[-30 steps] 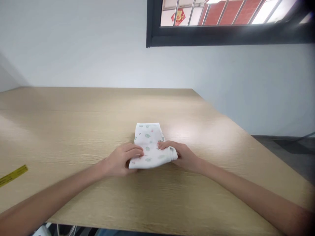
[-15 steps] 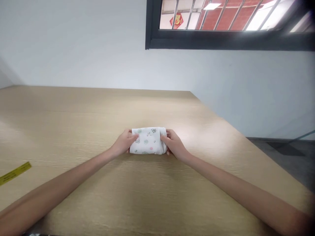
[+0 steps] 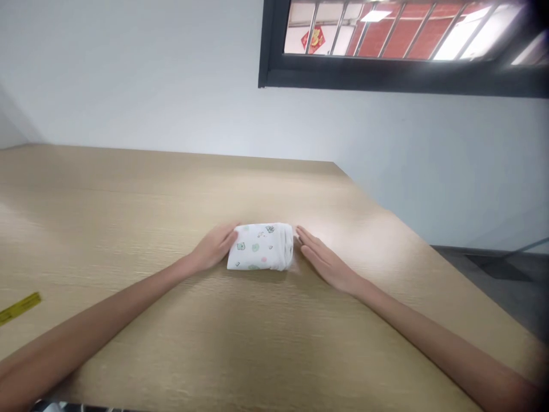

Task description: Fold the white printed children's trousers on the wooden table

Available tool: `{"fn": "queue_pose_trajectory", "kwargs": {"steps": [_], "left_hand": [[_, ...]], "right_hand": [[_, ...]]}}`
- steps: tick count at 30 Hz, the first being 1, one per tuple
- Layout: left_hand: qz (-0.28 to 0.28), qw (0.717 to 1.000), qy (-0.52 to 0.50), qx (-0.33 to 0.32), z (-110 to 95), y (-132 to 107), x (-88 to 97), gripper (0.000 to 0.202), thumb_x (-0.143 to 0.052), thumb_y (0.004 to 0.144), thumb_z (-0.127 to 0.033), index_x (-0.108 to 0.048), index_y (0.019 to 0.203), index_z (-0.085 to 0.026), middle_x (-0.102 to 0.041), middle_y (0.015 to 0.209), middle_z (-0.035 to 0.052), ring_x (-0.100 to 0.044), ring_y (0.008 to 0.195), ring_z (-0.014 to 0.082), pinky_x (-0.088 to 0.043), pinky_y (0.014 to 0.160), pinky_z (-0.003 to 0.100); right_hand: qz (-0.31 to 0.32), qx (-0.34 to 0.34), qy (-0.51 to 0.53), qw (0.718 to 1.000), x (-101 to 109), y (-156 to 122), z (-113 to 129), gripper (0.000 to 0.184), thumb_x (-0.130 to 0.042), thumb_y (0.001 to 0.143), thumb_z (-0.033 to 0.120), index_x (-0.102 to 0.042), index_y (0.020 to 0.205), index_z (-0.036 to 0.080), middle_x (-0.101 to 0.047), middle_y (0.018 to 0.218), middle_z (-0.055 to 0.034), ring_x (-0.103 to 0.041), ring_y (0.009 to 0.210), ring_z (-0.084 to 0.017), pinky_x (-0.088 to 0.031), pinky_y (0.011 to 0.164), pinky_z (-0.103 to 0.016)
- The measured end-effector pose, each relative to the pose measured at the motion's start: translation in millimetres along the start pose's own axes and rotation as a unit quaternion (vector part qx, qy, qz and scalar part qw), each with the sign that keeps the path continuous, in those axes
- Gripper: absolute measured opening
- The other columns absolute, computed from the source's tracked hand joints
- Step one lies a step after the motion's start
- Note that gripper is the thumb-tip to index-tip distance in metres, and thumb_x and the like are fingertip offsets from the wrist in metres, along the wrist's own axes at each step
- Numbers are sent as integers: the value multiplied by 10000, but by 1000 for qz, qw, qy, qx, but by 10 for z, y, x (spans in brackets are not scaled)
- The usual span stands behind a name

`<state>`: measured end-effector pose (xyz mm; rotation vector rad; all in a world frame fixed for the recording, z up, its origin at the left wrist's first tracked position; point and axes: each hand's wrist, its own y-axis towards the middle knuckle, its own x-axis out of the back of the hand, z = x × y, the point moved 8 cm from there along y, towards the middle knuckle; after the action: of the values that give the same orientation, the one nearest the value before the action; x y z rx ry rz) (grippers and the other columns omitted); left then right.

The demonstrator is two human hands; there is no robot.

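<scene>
The folded cloth (image 3: 260, 246) sits between your hands. Your left hand (image 3: 214, 247) lies against its left end with the fingers touching, so you have no gap on that side. Your right hand (image 3: 326, 263) rests flat on the tabletop (image 3: 128, 200) just beside the right end, leaving only a narrow gap. You have wide room to pass over the cloth and behind it, up to the far edge, where the wall (image 3: 128, 86) rises. Well out to your left, a yellow strip (image 3: 19, 308) lies in the way of a wide sweep.
</scene>
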<state>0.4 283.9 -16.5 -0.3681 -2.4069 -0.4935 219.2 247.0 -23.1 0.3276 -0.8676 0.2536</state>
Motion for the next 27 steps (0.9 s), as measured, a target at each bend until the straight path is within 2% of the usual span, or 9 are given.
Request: {"fn": "queue_pose_trajectory", "kwargs": {"steps": [3,5,7,9,11,13,18,23,27], "left_hand": [[-64,993,-77,66,182,-16,166,425,-346,860,-405,-526,1149,-150,-533,1204,84,-460,1136,224,-313,1000,365],[-74,983,-140,97,228,85,122,442,-368,844,-412,-516,1155,-134,-548,1179,90,-493,1099,220,-367,954,350],[-44,971,-207,112,218,225,-25,442,-406,827,-436,-554,1103,-125,-592,1101,93,-564,979,214,-453,821,315],[-6,957,-263,124,186,299,-173,439,-472,796,-466,-596,1029,-114,-631,993,96,-604,834,207,-481,673,284],[11,942,-307,132,158,246,-250,440,-544,757,-473,-601,1006,-114,-644,924,91,-609,761,198,-476,617,272],[4,929,-343,139,140,80,-256,449,-608,723,-453,-581,1023,-121,-642,928,83,-605,779,193,-479,650,274],[-63,902,-390,175,139,-388,-203,417,-700,665,-382,-546,941,-110,-620,968,95,-584,856,191,-468,743,290],[-93,874,-421,223,65,-575,-257,398,-720,649,-356,-516,890,-115,-627,907,108,-592,797,201,-477,719,322],[-77,768,-559,302,-273,-902,-596,430,-752,587,-246,-488,906,-130,-608,998,115,-580,886,215,-460,799,324]], "right_hand": [[-77,-115,122,983,62,-407,-48,321,-373,878,429,-555,975,183,-601,970,-88,-568,938,-223,-486,793,-386],[-13,-143,218,965,-212,-590,136,236,-418,853,384,-541,830,183,-567,681,-25,-581,637,-162,-487,532,-272],[80,-151,314,934,-536,-664,381,205,-462,839,366,-534,887,180,-554,667,-4,-542,519,-120,-424,413,-213],[115,-182,411,886,-715,-625,507,257,-494,831,355,-501,1013,173,-579,773,-27,-559,526,-115,-435,394,-206],[104,-222,484,840,-738,-493,489,287,-500,841,348,-467,1044,149,-589,841,-64,-594,578,-134,-489,436,-229],[90,-240,515,818,-672,-312,411,237,-485,867,344,-465,961,128,-598,811,-83,-612,601,-146,-523,488,-245],[111,-249,437,857,-523,92,273,248,-485,891,361,-468,804,130,-557,584,-25,-584,470,-131,-488,414,-196],[190,-241,294,905,-568,198,331,237,-529,862,343,-509,775,124,-552,507,-8,-515,367,-99,-372,306,-152],[230,-191,213,930,-548,-3,309,285,-503,846,394,-531,755,125,-488,414,14,-447,320,-94,-307,279,-155]]}}
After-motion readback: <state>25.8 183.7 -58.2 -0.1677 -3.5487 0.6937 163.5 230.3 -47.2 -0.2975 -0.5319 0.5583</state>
